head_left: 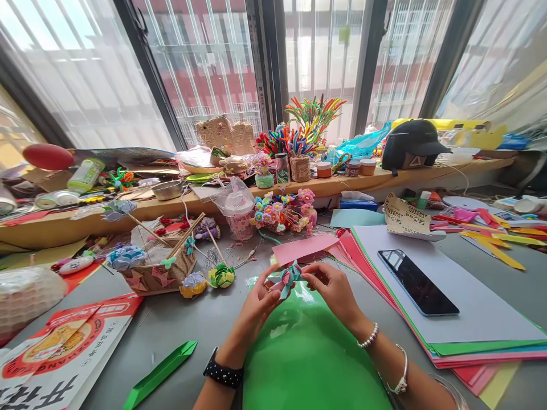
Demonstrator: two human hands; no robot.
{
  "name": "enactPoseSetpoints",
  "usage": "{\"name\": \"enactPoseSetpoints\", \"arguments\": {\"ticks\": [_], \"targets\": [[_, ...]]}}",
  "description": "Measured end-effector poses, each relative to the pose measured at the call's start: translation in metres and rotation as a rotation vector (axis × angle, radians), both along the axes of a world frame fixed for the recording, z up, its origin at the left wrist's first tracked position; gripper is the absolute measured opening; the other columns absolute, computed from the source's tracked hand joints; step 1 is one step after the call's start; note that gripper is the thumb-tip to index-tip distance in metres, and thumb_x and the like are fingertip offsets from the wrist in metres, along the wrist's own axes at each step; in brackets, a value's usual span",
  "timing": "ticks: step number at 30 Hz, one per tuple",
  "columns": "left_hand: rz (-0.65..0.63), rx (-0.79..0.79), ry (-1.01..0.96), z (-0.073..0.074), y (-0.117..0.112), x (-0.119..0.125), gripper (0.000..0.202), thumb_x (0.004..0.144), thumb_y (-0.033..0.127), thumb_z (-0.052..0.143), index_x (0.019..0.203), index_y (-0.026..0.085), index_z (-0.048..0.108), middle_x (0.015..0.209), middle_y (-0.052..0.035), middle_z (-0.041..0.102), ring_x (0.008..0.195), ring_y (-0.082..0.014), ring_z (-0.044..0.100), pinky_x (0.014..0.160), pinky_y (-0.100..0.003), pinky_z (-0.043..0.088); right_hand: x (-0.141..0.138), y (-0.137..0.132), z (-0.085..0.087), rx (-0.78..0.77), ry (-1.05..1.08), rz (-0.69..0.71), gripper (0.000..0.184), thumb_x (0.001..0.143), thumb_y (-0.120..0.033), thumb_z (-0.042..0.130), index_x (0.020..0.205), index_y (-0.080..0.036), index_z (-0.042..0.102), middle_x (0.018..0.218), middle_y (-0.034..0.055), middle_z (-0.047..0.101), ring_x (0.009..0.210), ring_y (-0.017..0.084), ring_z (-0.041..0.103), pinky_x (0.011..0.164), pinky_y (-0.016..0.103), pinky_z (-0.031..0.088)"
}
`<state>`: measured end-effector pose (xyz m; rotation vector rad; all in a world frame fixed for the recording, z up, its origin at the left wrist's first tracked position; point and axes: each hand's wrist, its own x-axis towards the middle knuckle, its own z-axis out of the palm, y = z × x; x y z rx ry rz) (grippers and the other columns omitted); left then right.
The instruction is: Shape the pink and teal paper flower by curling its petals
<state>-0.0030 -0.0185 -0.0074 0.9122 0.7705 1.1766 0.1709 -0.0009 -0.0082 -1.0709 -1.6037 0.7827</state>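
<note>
Between my two hands is a small folded paper flower (290, 275) in teal and pink. My left hand (261, 295) grips its left side, thumb toward me and fingers behind. On the other side, the thumb and fingertips of my right hand (328, 285) pinch the flower's right edge. Both hands hover over a shiny green surface (316, 353) in front of me. A pink paper sheet (304, 249) lies just beyond the flower. Parts of the flower are hidden by my fingers.
Stacked coloured paper (461, 313) with a phone (417, 282) on it lies right. A cardboard basket (158, 276) and finished paper flowers (222, 275) stand left. A folded green strip (161, 373) lies front left. A lidded cup (238, 213) stands behind; a black cap (412, 145) sits on the sill.
</note>
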Motion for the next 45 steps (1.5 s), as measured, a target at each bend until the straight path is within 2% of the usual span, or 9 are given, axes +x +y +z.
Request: {"name": "enactPoseSetpoints", "arguments": {"ticks": [4,10,15,20,30,33,36,40,45], "targets": [[0.037,0.015,-0.039,-0.002,0.002,0.002,0.076,0.051,0.026,0.079,0.119,0.024,0.044,0.113,-0.0093,0.059,0.1,-0.0268,0.058,0.088,-0.036,0.042,-0.002,-0.002,-0.001,0.005,0.001,0.008,0.016,0.08,-0.032,0.055,0.077,-0.017,0.059,0.066,0.0012,0.062,0.053,0.013,0.059,0.05,0.022,0.048],[0.186,0.028,0.149,-0.002,0.002,0.006,0.052,0.054,0.025,0.077,0.1,0.02,0.055,0.092,-0.0042,0.066,0.085,-0.0208,0.063,0.075,-0.029,0.047,-0.007,-0.008,-0.001,0.059,-0.035,0.07,0.014,0.075,-0.03,0.062,0.082,-0.019,0.06,0.08,0.0034,0.066,0.072,0.016,0.062,0.06,0.025,0.052],[0.291,0.014,0.192,-0.003,0.003,0.005,0.041,0.051,0.031,0.077,0.084,0.017,0.057,0.075,-0.001,0.065,0.069,-0.0164,0.06,0.058,-0.026,0.048,-0.008,-0.01,-0.002,0.248,-0.164,0.144,0.019,0.082,-0.032,0.054,0.092,-0.017,0.06,0.083,0.0069,0.065,0.073,0.017,0.062,0.064,0.028,0.053],[0.295,0.048,0.225,-0.006,0.005,0.004,0.042,0.051,0.029,0.077,0.085,0.017,0.055,0.072,0.0011,0.063,0.061,-0.0129,0.056,0.051,-0.022,0.044,-0.007,-0.012,0.0,0.362,-0.249,0.142,0.023,0.084,-0.035,0.051,0.083,-0.015,0.063,0.071,0.0063,0.064,0.064,0.017,0.059,0.057,0.028,0.048],[0.242,0.112,0.286,-0.003,0.005,0.0,0.037,0.055,0.025,0.076,0.084,0.019,0.052,0.072,0.0029,0.062,0.065,-0.0138,0.058,0.057,-0.023,0.045,-0.005,-0.013,0.007,0.177,-0.217,0.166,0.019,0.076,-0.035,0.061,0.079,-0.017,0.067,0.068,0.0044,0.066,0.058,0.014,0.058,0.055,0.025,0.047],[0.237,0.125,0.282,-0.001,0.005,0.001,0.034,0.056,0.024,0.075,0.081,0.018,0.053,0.075,0.0029,0.063,0.071,-0.0145,0.06,0.065,-0.024,0.046,-0.003,-0.012,0.008,0.146,-0.195,0.178,0.02,0.076,-0.036,0.061,0.074,-0.018,0.069,0.063,0.0028,0.066,0.055,0.014,0.058,0.053,0.024,0.046],[0.219,0.133,0.265,0.0,0.005,0.002,0.033,0.055,0.026,0.076,0.077,0.019,0.052,0.071,0.0036,0.063,0.067,-0.0146,0.062,0.064,-0.024,0.046,-0.003,-0.012,0.009,0.116,-0.149,0.203,0.024,0.078,-0.037,0.058,0.072,-0.017,0.069,0.059,0.0025,0.065,0.053,0.013,0.059,0.053,0.024,0.047],[0.195,0.128,0.252,0.001,0.004,0.004,0.032,0.056,0.027,0.075,0.076,0.019,0.051,0.063,0.0037,0.065,0.058,-0.0154,0.063,0.063,-0.026,0.046,-0.003,-0.012,0.008,0.026,-0.027,0.237,0.024,0.078,-0.037,0.057,0.074,-0.017,0.069,0.063,0.0032,0.067,0.053,0.014,0.062,0.051,0.024,0.049],[0.192,0.142,0.218,0.002,0.001,0.004,0.031,0.058,0.027,0.075,0.078,0.018,0.053,0.067,0.0011,0.068,0.064,-0.0181,0.065,0.069,-0.029,0.046,0.001,-0.01,0.009,-0.084,0.07,0.312,0.024,0.075,-0.037,0.06,0.083,-0.016,0.068,0.068,0.0038,0.068,0.062,0.015,0.064,0.058,0.025,0.053]]}}
